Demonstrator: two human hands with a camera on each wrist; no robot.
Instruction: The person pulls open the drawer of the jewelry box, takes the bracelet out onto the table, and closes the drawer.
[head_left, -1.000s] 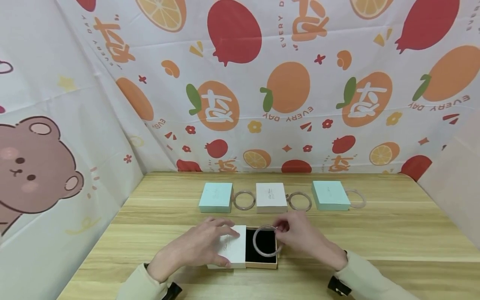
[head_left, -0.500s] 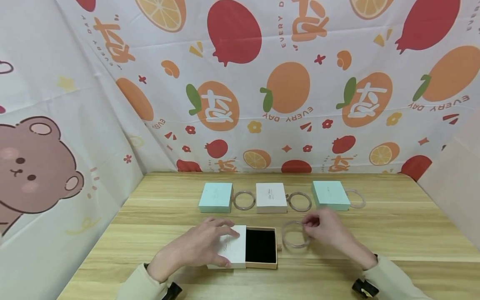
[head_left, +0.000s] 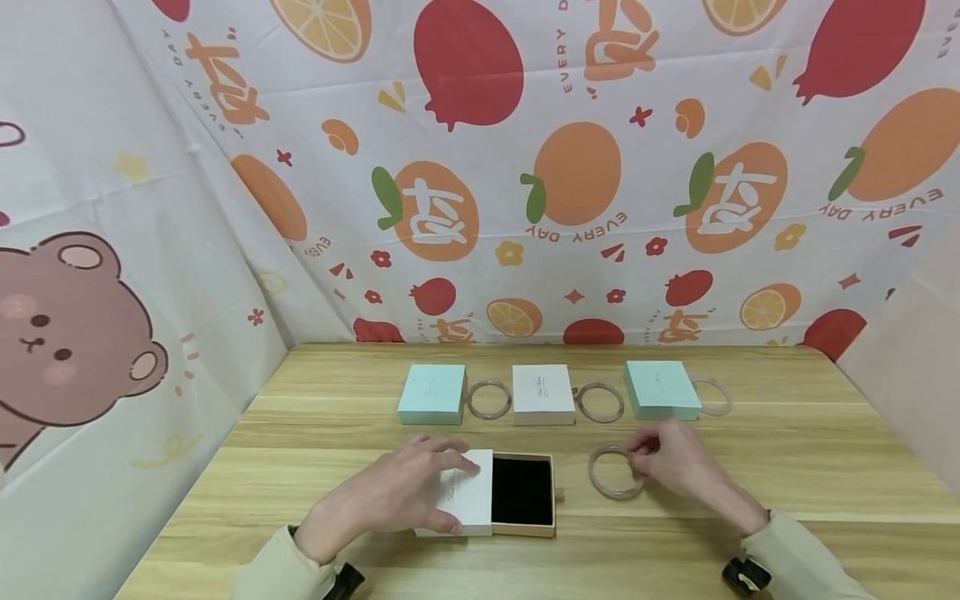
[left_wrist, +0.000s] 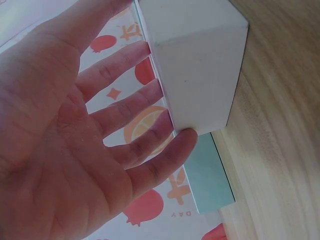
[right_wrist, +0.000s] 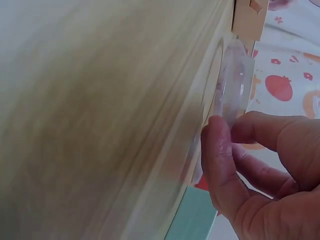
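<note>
In the head view, my left hand point(head_left: 397, 492) rests on the white sleeve point(head_left: 474, 492) of a box at the front. Its fingers lie spread and fairly straight; in the left wrist view the fingertips point(left_wrist: 187, 134) touch the edge of the white box point(left_wrist: 195, 80). The open drawer point(head_left: 522, 493) sticks out to the right, showing a black lining with nothing in it. My right hand point(head_left: 678, 458) pinches a translucent bangle point(head_left: 617, 493) by its right side, right of the drawer. In the right wrist view, thumb and index finger grip the bangle point(right_wrist: 234, 75), which is tilted close over the table.
Behind stand a mint box point(head_left: 432, 395), a white box point(head_left: 543, 395) and another mint box point(head_left: 662, 390) in a row. To their right sides lie a grey bangle point(head_left: 489, 417), a brownish bangle point(head_left: 600, 419) and a pale bangle point(head_left: 716, 413). A printed cloth point(head_left: 480, 283) hangs behind the table.
My right hand has carried the bangle rightward from over the black-lined drawer to a spot low over the table. The left hand has stayed on the white sleeve.
</note>
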